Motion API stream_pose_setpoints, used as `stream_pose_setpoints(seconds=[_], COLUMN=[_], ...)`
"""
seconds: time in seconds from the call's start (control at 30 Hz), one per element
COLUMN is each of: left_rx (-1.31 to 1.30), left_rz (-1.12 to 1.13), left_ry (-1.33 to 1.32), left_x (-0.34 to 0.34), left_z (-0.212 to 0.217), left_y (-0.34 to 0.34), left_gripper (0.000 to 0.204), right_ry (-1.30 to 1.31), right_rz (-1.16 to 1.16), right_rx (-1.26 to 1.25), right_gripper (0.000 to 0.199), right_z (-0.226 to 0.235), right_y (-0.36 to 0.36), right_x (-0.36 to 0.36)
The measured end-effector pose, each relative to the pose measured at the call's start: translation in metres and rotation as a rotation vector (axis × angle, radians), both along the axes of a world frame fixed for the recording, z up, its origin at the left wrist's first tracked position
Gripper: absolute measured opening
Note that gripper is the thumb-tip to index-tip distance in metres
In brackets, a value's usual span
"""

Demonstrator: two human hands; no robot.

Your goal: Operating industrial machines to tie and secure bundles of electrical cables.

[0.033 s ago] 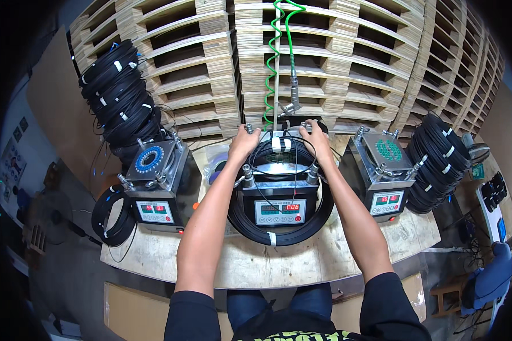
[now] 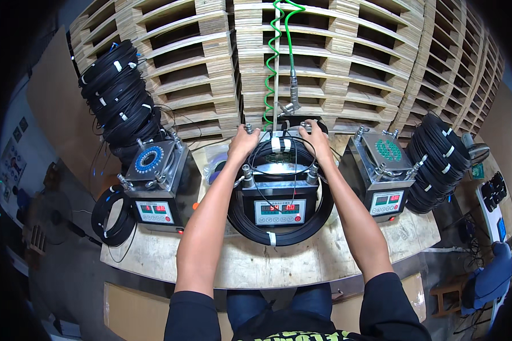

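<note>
A grey metal machine (image 2: 279, 196) with a red digit display stands in the middle of the wooden bench (image 2: 256, 264). A black cable coil (image 2: 279, 236) with white ties is looped around it. My left hand (image 2: 243, 143) and my right hand (image 2: 314, 140) both rest at the far top of this machine, fingers curled on the coil's far side where white bands wrap it. A thin black wire runs across the machine's top between my hands.
Similar machines stand left (image 2: 153, 187) and right (image 2: 384, 170). Stacks of black coils (image 2: 119, 96) (image 2: 438, 159) sit at both ends; one coil (image 2: 111, 216) hangs at the left edge. A green spiral hose (image 2: 270, 62) with an air tool hangs before wooden pallets (image 2: 347, 62).
</note>
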State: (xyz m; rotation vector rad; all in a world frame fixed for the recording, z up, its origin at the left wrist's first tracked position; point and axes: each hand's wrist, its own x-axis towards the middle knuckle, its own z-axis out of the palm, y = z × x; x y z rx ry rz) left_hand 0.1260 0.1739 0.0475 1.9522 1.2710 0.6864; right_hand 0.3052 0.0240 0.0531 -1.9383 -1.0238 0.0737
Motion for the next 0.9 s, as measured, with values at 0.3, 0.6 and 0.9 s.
stream_pose_setpoints(seconds=[0.3, 0.6, 0.9], left_rx=[0.043, 0.015, 0.045], left_rz=[-0.027, -0.029, -0.022], left_ry=[-0.083, -0.096, -0.056], left_x=[-0.002, -0.005, 0.0], left_z=[-0.006, -0.002, -0.003], left_y=[0.006, -0.001, -0.001], left_gripper=[0.079, 0.078, 0.08], right_ry=[0.006, 0.02, -0.015], right_rz=[0.002, -0.073, 0.111], right_rx=[0.006, -0.024, 0.12], right_gripper=[0.057, 0.053, 0.05], right_z=[-0.006, 0.001, -0.017], right_y=[0.007, 0.0, 0.008], right_x=[0.003, -0.009, 0.019])
